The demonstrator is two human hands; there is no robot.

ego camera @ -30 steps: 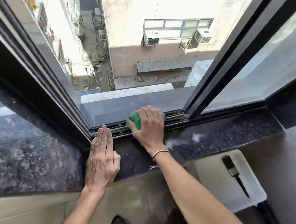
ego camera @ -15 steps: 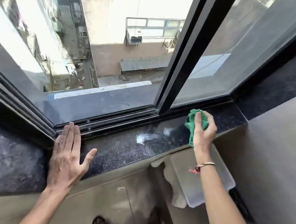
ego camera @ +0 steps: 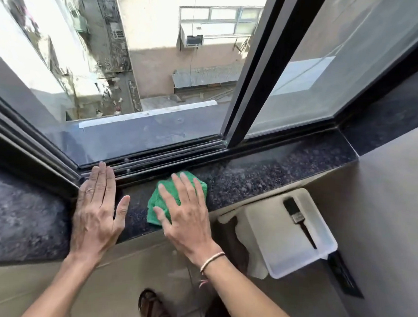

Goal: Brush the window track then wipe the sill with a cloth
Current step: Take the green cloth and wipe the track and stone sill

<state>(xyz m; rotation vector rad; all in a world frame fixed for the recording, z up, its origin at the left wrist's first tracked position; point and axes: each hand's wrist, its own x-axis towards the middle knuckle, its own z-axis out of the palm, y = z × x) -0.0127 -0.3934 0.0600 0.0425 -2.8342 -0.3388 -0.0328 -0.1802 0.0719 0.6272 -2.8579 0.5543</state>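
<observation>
A green cloth [ego camera: 160,199] lies on the dark speckled granite sill [ego camera: 263,176], pressed flat under my right hand [ego camera: 187,211], whose fingers are spread over it. My left hand [ego camera: 97,210] rests palm down on the sill at the left corner, holding nothing, with its fingertips touching the black window track [ego camera: 169,153]. The track runs along the far edge of the sill below the open window. A black paintbrush [ego camera: 297,216] lies in a white tray [ego camera: 319,260] below the sill on the right.
A black window frame post [ego camera: 257,70] stands upright at the middle of the track, with a shut glass pane to its right. Beyond the opening is a drop to an alley and buildings. A sandalled foot [ego camera: 152,309] stands on the floor below.
My right hand has carried the green cloth from the right part of the sill leftward to beside my left hand, and the white smear there is gone. The left hand stays at the corner.
</observation>
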